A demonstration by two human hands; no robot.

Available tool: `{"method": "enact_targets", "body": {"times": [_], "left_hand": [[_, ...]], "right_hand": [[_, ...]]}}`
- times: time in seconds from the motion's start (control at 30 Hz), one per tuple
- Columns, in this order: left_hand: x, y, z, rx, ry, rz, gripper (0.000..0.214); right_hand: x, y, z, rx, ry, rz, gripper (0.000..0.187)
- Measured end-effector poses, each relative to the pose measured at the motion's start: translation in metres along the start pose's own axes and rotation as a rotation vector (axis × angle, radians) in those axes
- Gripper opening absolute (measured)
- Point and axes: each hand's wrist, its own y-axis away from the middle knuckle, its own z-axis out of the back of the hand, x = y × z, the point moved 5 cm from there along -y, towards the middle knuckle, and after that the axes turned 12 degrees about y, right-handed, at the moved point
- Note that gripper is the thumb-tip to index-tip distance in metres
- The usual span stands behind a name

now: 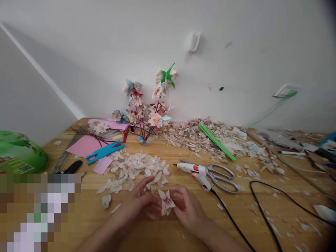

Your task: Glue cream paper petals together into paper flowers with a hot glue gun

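Observation:
Both of my hands meet low in the middle of the wooden table point(252, 224) around a small paper flower point(166, 202) with pale petals and a pink centre. My left hand point(140, 205) pinches the flower from the left, fingers curled. From the right, my right hand point(187, 209) grips it with closed fingers. A heap of loose pale petals point(136, 170) lies just beyond my hands. To the right of it rest a white glue gun point(195, 172) with a lit red light and a pair of scissors point(222, 176).
A small vase of finished paper flowers point(148, 108) stands at the back by the wall. Scraps point(210, 136), a green strip point(216, 141), pink paper point(85, 145) and a blue tool point(105, 151) lie around. Black cables point(262, 210) cross the right side. A green object point(19, 150) sits far left.

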Motion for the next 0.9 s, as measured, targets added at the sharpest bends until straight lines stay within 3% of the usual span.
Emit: {"method": "enact_targets", "body": {"times": [0.27, 0.57, 0.7, 0.8, 0.9], "left_hand": [[0.000, 0.003, -0.002, -0.053, -0.001, 0.028, 0.077], [0.006, -0.002, -0.001, -0.008, 0.019, 0.008, 0.072], [0.004, -0.007, 0.001, -0.006, -0.056, -0.174, 0.077], [-0.003, -0.002, 0.000, -0.052, -0.180, -0.361, 0.071], [-0.009, 0.007, -0.003, -0.116, -0.232, -0.463, 0.066]], "right_hand": [[0.000, -0.001, -0.002, 0.035, -0.084, -0.043, 0.040], [-0.003, -0.004, -0.003, 0.006, -0.152, -0.138, 0.040], [-0.005, -0.005, -0.006, 0.009, -0.168, -0.184, 0.039], [-0.006, -0.006, -0.006, -0.001, -0.167, -0.221, 0.039], [-0.006, -0.006, -0.006, -0.015, -0.164, -0.214, 0.038]]}}
